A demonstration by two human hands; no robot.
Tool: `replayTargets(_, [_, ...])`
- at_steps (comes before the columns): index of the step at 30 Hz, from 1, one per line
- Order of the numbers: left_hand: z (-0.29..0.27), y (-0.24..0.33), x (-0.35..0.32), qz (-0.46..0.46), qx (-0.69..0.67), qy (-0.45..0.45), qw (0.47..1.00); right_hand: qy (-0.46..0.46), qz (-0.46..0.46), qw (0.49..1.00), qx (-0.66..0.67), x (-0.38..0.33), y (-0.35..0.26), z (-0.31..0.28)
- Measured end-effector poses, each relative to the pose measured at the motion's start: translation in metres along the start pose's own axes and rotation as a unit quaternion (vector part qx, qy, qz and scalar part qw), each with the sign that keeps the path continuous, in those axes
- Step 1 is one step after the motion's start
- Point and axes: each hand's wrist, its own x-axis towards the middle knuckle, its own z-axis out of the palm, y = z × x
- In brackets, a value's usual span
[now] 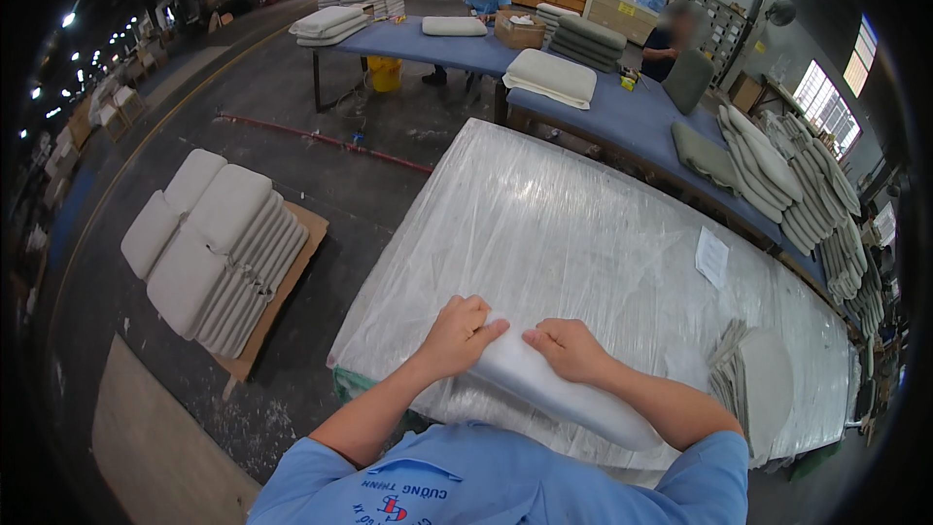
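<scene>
My left hand point(457, 336) and my right hand point(568, 349) are both closed on the far end of a white, smooth cushion point(559, 394), thumbs toward each other. The cushion slants back toward my body and to the right, with its near part against my front and right arm. It looks like a padded piece in a thin white cover, but the cover's kind is hard to make out. Beneath it lies a broad stack wrapped in clear plastic film point(544, 224). Close to my right elbow stands a bundle of rounded, pale pads point(763, 389) on the film.
A paper sheet point(712, 257) lies on the film. On the left, stacked pale cushions point(219, 243) sit on cardboard on the floor. A blue-topped table point(637, 122) bears more cushions beyond the wrapped stack. Two people work there, and a yellow bin point(385, 74) stands under it.
</scene>
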Motion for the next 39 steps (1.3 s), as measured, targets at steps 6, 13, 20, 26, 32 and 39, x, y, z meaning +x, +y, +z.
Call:
replayTargets(6, [0.014,0.002,0.013,-0.016,0.077,-0.005,0.997,-0.073,-0.019,0.992,-0.1,0.018,-0.009,-0.01])
replayTargets(13, [0.013,0.028,0.008,-0.027,0.05,0.236,0.97,-0.152,-0.064,0.983,-0.083,0.044,-0.019,-0.002])
replayTargets(20, [0.046,0.063,-0.055,0.12,0.128,0.144,0.974,-0.116,-0.064,0.989,0.059,0.041,0.01,-0.003])
replayTargets(26, [0.072,0.051,-0.053,0.12,0.231,0.144,0.955,-0.142,0.036,0.955,0.258,0.045,0.034,0.026])
replayTargets(32, [0.057,0.052,-0.049,0.115,0.264,0.168,0.943,-0.196,0.124,0.964,0.133,0.058,0.055,0.048])
replayTargets(39, [0.055,0.047,-0.033,0.142,0.26,0.167,0.94,-0.204,0.067,0.913,0.348,0.074,0.043,0.014])
